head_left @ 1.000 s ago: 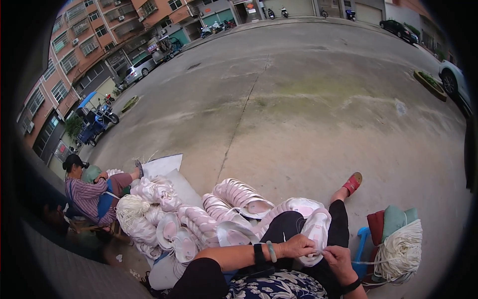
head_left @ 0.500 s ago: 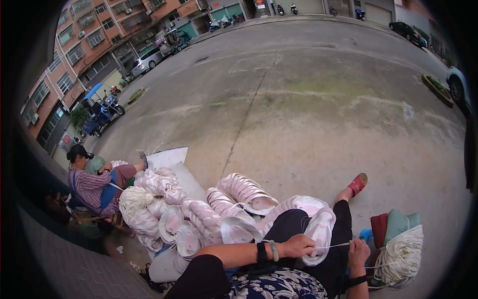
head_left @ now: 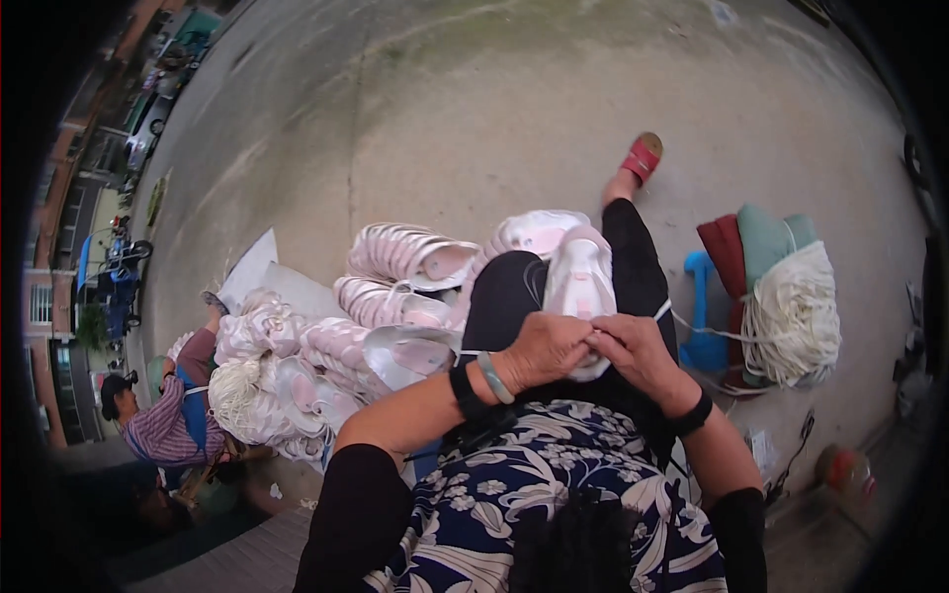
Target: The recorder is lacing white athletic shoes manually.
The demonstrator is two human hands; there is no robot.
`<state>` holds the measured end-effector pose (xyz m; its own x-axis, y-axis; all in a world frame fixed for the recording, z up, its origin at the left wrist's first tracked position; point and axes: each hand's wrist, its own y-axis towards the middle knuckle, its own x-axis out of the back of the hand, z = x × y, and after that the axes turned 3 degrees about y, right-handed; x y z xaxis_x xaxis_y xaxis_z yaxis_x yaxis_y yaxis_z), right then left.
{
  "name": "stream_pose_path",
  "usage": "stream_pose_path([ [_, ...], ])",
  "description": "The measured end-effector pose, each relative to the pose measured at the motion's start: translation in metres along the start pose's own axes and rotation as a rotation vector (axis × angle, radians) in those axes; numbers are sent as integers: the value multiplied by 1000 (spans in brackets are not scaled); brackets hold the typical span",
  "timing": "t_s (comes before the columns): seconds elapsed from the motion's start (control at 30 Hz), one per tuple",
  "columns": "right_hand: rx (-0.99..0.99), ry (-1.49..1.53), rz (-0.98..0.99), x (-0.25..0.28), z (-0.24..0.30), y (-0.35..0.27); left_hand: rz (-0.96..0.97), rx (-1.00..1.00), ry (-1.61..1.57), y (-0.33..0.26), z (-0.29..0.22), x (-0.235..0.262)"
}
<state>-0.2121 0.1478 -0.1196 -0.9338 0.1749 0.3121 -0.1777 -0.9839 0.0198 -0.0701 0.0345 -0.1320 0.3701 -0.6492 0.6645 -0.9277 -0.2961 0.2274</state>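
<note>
Both hands have drawn together since half a second ago, when the right one was out at three o'clock pulling cord taut. Now the left hand [head_left: 542, 348] and right hand [head_left: 633, 351] meet at centre, fingers curled and pinching the near end of one pale pink-and-white moulded sandal upper [head_left: 580, 277] lying along the black-trousered lap; whether they grip cord too, I cannot tell. One thin white cord [head_left: 704, 328] runs off toward three o'clock to one bundle of white cord [head_left: 791, 316] beside one blue plastic stool [head_left: 704, 341]. Stacks of similar pink uppers [head_left: 395, 259], too many to count, crowd nine to eleven o'clock, where a second person in a striped shirt [head_left: 163, 430] sits. Grey concrete pavement [head_left: 494, 109] lies open from eleven to two o'clock, outdoors by a street.
</note>
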Motion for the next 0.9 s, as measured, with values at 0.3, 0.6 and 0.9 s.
stream_pose_path([
  [0.3, -320, 274, 70, 16, -40, 11, 28, -115, 265, 18, 20, 5],
  [0.6, -146, -277, -229, 11, -81, 43, -75, 296, 122, 37, 55, -16],
  [0.9, -131, -325, -169, 4, -82, 51, -78, 315, 116, 43, 64, -21],
])
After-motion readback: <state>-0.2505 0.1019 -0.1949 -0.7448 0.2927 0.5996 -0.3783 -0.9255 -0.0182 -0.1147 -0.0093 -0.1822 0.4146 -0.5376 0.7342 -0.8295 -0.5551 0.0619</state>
